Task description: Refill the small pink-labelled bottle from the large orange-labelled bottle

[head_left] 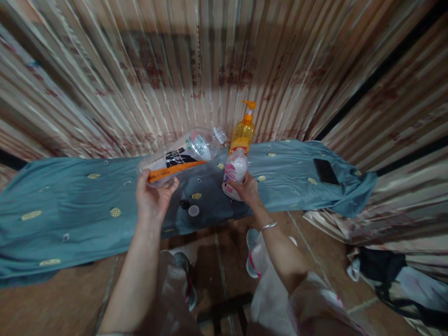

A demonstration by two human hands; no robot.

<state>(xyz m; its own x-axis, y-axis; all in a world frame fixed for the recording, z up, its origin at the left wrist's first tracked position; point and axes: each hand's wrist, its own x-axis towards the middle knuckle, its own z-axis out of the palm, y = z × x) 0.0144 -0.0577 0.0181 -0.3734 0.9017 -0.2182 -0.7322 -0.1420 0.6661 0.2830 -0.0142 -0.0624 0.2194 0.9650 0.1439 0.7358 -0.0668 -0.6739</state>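
A large clear bottle (182,156) is gripped at its base by the left hand (152,198) and held tilted, its mouth toward a small bottle (235,170). The small bottle is clasped from the right by the right hand (249,189) and stood upright on the blue cloth (70,205). Two caps (190,208) lie between the hands. Just beyond is seen an orange pump bottle (243,130); far right, a phone (325,171).

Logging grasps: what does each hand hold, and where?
Left hand grips the tilted clear bottle at its base; right hand holds the small pink-labelled bottle low down.
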